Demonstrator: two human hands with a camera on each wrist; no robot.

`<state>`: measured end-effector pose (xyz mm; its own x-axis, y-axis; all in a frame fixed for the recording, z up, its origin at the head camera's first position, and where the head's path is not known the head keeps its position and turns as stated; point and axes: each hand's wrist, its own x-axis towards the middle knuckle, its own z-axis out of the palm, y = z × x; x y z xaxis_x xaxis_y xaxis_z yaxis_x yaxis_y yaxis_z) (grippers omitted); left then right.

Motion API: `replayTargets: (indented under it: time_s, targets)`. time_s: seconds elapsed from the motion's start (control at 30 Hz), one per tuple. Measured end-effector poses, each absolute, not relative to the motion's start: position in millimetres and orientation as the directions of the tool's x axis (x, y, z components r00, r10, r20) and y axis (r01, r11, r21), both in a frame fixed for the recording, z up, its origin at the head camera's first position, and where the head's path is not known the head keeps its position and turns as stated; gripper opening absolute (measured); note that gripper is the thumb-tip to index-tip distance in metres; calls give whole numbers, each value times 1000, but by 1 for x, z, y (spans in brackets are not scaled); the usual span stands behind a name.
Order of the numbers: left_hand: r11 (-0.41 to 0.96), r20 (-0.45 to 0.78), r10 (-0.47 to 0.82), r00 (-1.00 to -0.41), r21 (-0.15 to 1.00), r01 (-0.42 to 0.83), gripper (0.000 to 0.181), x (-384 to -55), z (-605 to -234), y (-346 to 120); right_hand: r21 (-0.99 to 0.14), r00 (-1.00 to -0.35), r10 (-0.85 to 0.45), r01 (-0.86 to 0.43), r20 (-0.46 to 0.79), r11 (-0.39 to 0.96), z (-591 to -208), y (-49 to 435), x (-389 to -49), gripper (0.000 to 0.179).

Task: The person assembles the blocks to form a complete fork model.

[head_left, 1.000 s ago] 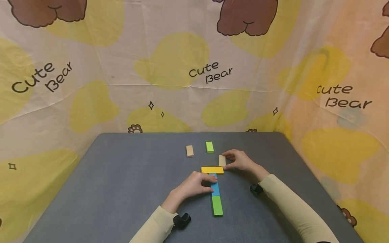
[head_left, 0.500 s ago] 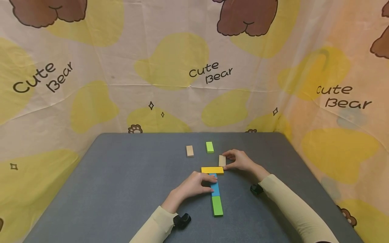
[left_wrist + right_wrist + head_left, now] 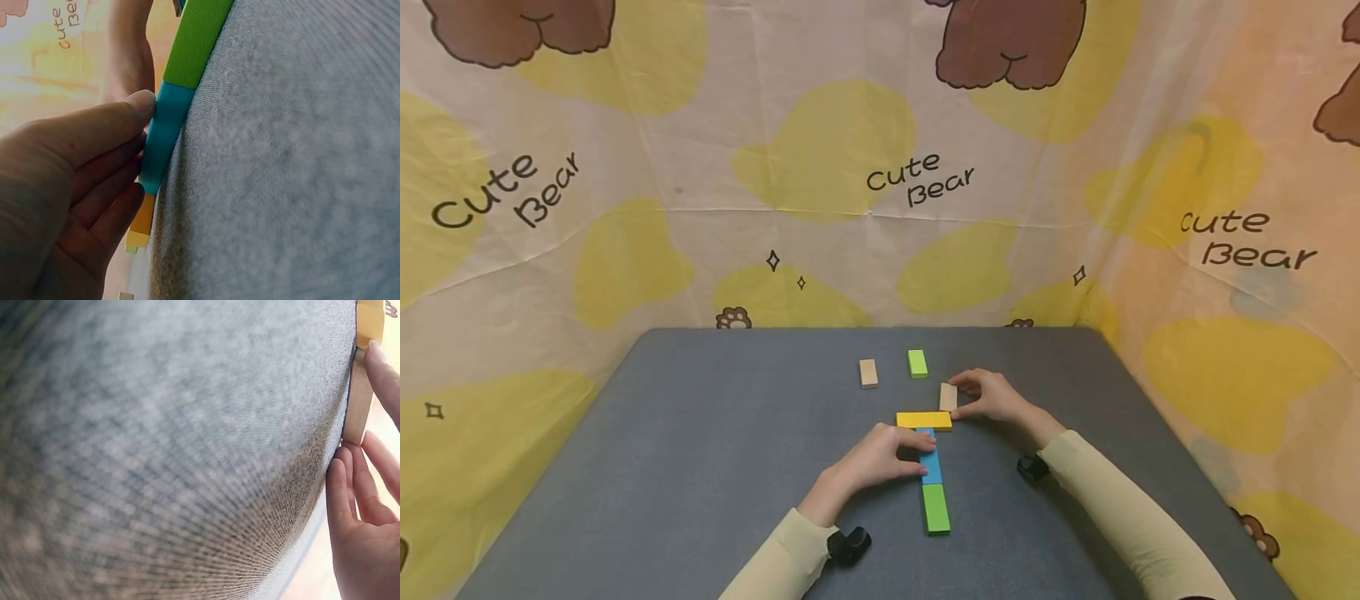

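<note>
My left hand (image 3: pixel 872 457) holds a blue block (image 3: pixel 931 468) lying flat, with thumb and fingers spread along its left side. A green block (image 3: pixel 936 508) meets its near end. Across the far end of the blue block lies a yellow block (image 3: pixel 923 421), making a T. My right hand (image 3: pixel 996 395) grips a plain wooden block (image 3: pixel 948 397) endwise, just beyond the yellow block's right end. In the right wrist view, the thumb (image 3: pixel 382 372) is at the wooden block's end beside the yellow block, and the fingers are at its other end.
Farther back on the grey table (image 3: pixel 700 450) lie a second wooden block (image 3: pixel 868 373) and a light green block (image 3: pixel 917 363). A printed bear cloth (image 3: pixel 820 167) hangs behind the table and along its sides.
</note>
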<state>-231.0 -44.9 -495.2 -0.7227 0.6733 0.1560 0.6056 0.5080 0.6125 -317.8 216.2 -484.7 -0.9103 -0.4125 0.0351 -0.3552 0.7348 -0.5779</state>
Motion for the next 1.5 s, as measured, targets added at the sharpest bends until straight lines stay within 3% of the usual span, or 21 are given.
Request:
replayTargets:
  time_s: [1.07, 1.5]
  targets:
    - [512, 154, 668, -728, 616, 599, 38, -233, -495, -43, -595, -903, -429, -356, 21, 721, -483, 218, -320, 64]
    - [511, 156, 673, -723, 608, 607, 37, -233, -497, -43, -617, -915, -401, -337, 38, 712, -443, 221, -338, 67]
